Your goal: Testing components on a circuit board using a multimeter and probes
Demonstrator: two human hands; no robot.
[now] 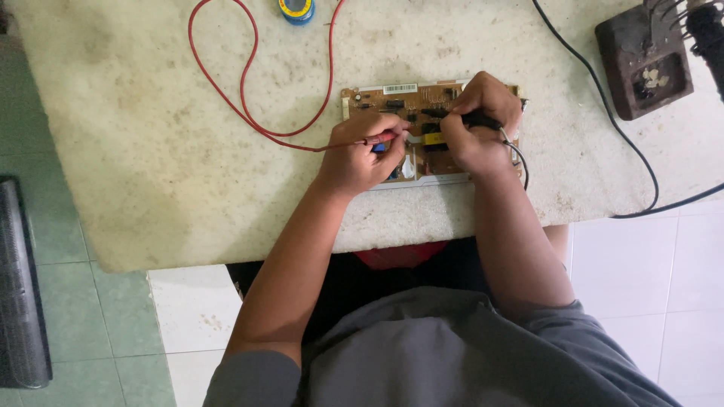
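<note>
A tan circuit board (392,98) with small components lies flat near the front edge of a stained stone table (151,151). My left hand (358,154) pinches a red probe (381,138) whose tip points right onto the board. My right hand (479,124) grips a black probe (467,117) with its tip pointing left onto the board's middle. Both hands rest on the board and hide much of its right and lower parts.
The red lead (245,83) loops across the table behind my left hand. A black cable (626,143) curves along the right. A dark soldering iron stand (645,60) sits at back right, a blue-and-yellow solder spool (296,9) at the back edge. Tiled floor lies below.
</note>
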